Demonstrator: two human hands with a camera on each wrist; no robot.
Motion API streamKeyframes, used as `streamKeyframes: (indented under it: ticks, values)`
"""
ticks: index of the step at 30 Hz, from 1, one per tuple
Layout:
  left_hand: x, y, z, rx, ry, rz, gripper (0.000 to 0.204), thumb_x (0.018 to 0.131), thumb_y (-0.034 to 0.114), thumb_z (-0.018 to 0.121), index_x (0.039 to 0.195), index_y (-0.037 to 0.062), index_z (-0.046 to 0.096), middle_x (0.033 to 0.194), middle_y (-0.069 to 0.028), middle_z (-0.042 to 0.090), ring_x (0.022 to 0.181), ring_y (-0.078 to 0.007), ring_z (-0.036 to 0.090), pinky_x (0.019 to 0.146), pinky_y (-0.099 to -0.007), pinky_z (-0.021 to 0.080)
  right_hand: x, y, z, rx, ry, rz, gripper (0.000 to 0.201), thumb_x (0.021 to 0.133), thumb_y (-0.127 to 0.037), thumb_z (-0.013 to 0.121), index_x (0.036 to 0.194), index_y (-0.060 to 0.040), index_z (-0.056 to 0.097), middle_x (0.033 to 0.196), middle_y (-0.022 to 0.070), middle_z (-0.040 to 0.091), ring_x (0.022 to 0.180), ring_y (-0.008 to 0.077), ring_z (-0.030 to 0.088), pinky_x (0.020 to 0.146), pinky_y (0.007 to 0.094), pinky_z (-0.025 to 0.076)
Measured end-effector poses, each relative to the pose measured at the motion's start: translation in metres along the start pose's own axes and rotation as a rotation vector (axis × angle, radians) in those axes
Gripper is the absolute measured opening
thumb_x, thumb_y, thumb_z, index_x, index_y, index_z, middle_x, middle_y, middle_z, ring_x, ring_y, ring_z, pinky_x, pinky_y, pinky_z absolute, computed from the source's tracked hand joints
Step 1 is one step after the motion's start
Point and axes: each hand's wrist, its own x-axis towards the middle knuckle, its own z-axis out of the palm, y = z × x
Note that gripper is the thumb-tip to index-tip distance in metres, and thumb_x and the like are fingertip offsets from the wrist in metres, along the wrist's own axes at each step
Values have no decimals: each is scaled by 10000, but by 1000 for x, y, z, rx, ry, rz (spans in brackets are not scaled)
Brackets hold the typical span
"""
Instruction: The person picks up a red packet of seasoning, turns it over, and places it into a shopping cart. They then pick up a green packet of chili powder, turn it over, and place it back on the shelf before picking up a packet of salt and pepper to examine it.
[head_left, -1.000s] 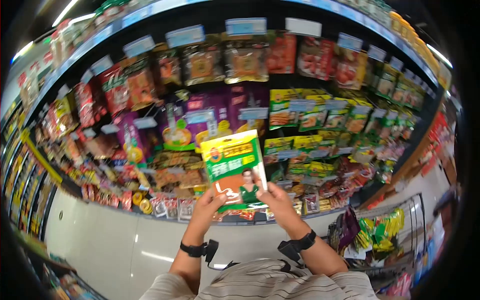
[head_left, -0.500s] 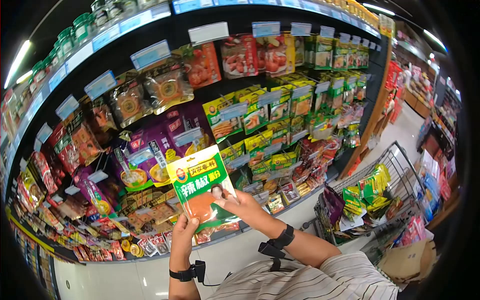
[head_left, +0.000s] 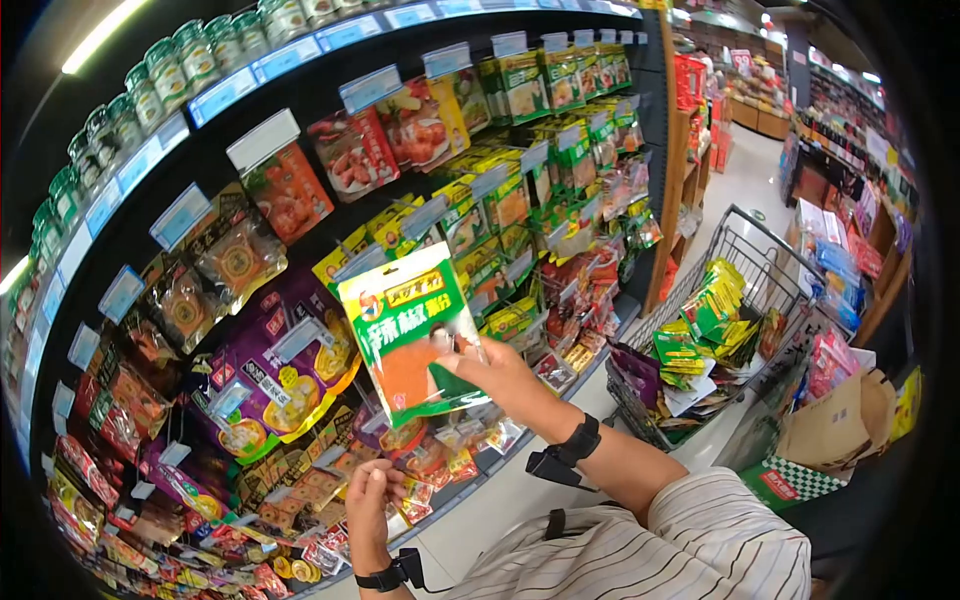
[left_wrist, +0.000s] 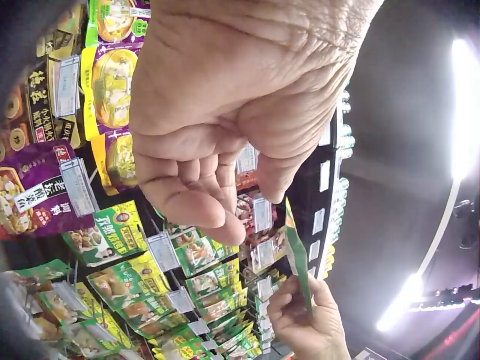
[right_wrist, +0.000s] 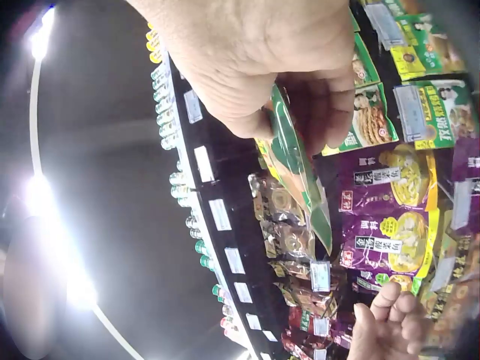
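Observation:
My right hand (head_left: 508, 378) pinches a green and yellow seasoning packet (head_left: 405, 375) by its right side, thumb across the front. In the right wrist view the packet (right_wrist: 296, 161) shows nearly edge-on between thumb and fingers. Orange-red powder seems to fill its lower front. Lower left of the packet, my left hand (head_left: 372, 498) is raised with loosely bent fingers and nothing in them. The left wrist view shows that hand (left_wrist: 225, 127) close up, with the packet (left_wrist: 297, 251) and the other hand beyond it.
A shelf rack ahead carries hanging packets, among them purple pouches (head_left: 285, 375) and green-yellow packets (head_left: 510, 205). Jars (head_left: 160, 75) line its top. On the right stands a wire shopping cart (head_left: 740, 235) with a heap of packets (head_left: 705, 320), beside a cardboard box (head_left: 835, 420).
The view has swung right toward the cart. Both hands held the packet before; the left hand has let go and dropped below it, while the right keeps its grip.

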Motion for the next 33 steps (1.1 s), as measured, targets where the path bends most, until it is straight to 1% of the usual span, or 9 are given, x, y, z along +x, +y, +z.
streamKeyframes:
  ticks: [4, 9, 15, 18, 21, 24, 29, 32, 33]
  values:
    - [-1, 5, 20, 21, 25, -19, 268, 1011, 272, 567, 1123, 30, 593, 924, -89, 678, 719, -142, 619, 612, -263, 478, 17, -24, -31, 77, 177, -178, 262, 990, -220, 623, 1156, -16, 630, 1049, -42, 633, 954, 34, 542, 859, 226, 437]
    - [-5, 0, 41, 38, 53, -8, 305, 1010, 308, 579, 1121, 23, 583, 898, -106, 654, 691, -158, 611, 585, -290, 473, 59, -25, -106, 12, 263, -230, 288, 972, -235, 634, 1153, -11, 632, 1062, -24, 622, 968, 49, 531, 869, 241, 428]
    - [-8, 0, 79, 37, 108, -45, 295, 1006, 297, 585, 1118, 24, 587, 895, -101, 656, 687, -156, 613, 584, -282, 473, 74, -68, -155, 44, 339, -310, 297, 963, -231, 641, 1159, -8, 622, 1036, -13, 625, 946, 64, 536, 862, 253, 427]
    - [-8, -1, 101, 44, 76, -53, 297, 1010, 295, 578, 1125, 23, 588, 897, -96, 657, 690, -152, 614, 593, -277, 474, 91, -61, -206, 104, 324, -194, 257, 960, -213, 623, 1119, -11, 621, 999, 8, 646, 853, 98, 602, 692, 303, 507]
    - [-8, -7, 122, 56, 59, -61, 266, 1018, 269, 555, 1116, 25, 599, 913, -93, 667, 713, -147, 621, 607, -275, 485, 91, -69, -229, 118, 347, -210, 235, 957, -197, 609, 1095, -7, 616, 965, 19, 661, 795, 117, 638, 580, 318, 526]
    - [-10, -8, 141, 65, 55, -83, 263, 1018, 263, 552, 1119, 23, 594, 912, -101, 666, 715, -155, 625, 609, -278, 486, 93, -68, -250, 102, 340, -204, 229, 959, -190, 603, 1088, -2, 616, 952, 22, 670, 785, 120, 656, 561, 312, 539]
    - [-14, 0, 168, 130, 86, -105, 269, 1022, 260, 544, 1115, 13, 594, 928, -105, 672, 719, -156, 627, 632, -277, 495, 84, -59, -264, 158, 333, -200, 293, 960, -177, 610, 1200, -10, 619, 1039, 22, 677, 841, 114, 648, 669, 295, 524]
    - [-16, -3, 172, 155, 78, -100, 271, 1021, 259, 546, 1115, 11, 602, 943, -108, 679, 728, -153, 628, 638, -277, 500, 76, -57, -264, 163, 324, -171, 291, 961, -181, 616, 1197, -11, 621, 1057, 9, 667, 857, 105, 634, 693, 292, 516]
    - [-17, -2, 176, 139, 80, -100, 267, 1018, 253, 550, 1119, 13, 610, 952, -106, 683, 738, -147, 627, 643, -275, 503, 72, -58, -264, 186, 309, -113, 296, 963, -183, 621, 1202, -10, 620, 1074, -1, 656, 900, 96, 616, 771, 284, 496]
